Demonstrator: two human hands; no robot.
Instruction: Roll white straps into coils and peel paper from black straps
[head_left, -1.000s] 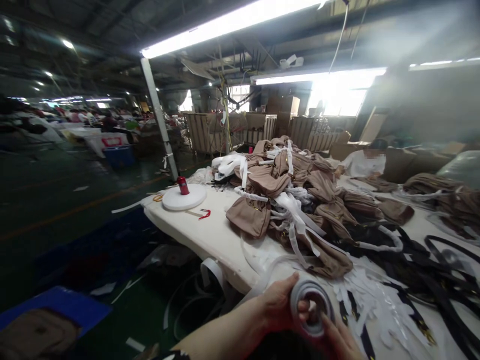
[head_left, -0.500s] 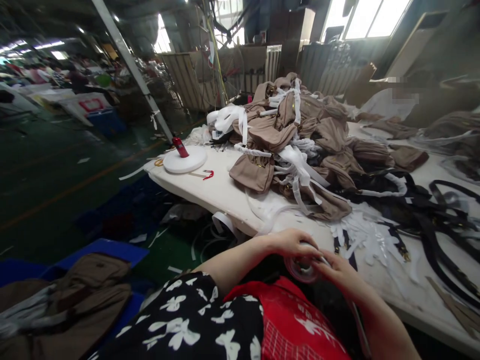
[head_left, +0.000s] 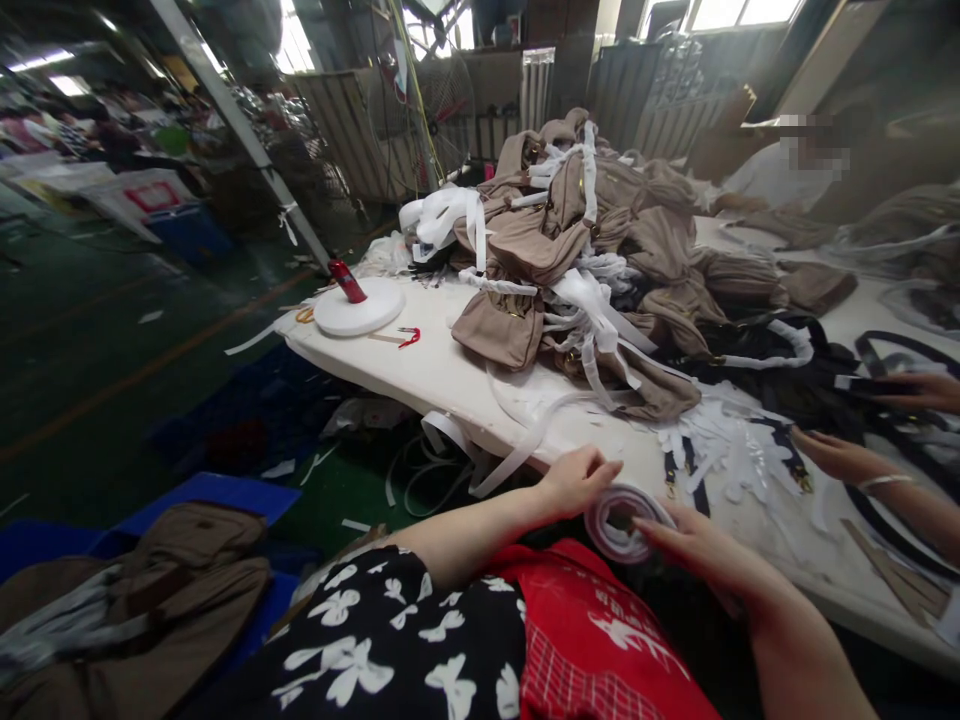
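A roll of clear-looking white tape [head_left: 598, 528] is in my right hand [head_left: 694, 545], with the thumb at the inner ring and the fingers behind the outer side. My left hand [head_left: 579, 482] is just above the roll's upper left edge, its fingers curled and pressed together. What those fingers hold, if anything, is too small to make out. Both hands are in front of the white table's near edge. A loose white strip [head_left: 517, 455] hangs over that edge beside my left hand.
Brown bags [head_left: 501, 330] with white-wrapped handles are piled on the white table [head_left: 427, 365]. Cut white strips [head_left: 724, 450] and black straps [head_left: 862, 475] lie to the right, where another person's hands [head_left: 840, 455] reach in. A red bottle [head_left: 347, 282] stands on a white disc [head_left: 360, 312]. A blue bin [head_left: 202, 500] holds brown bags at left.
My left hand has lifted off the roll, which now shows its round side more fully. Another person's hands have come in from the right. The view has shifted slightly.
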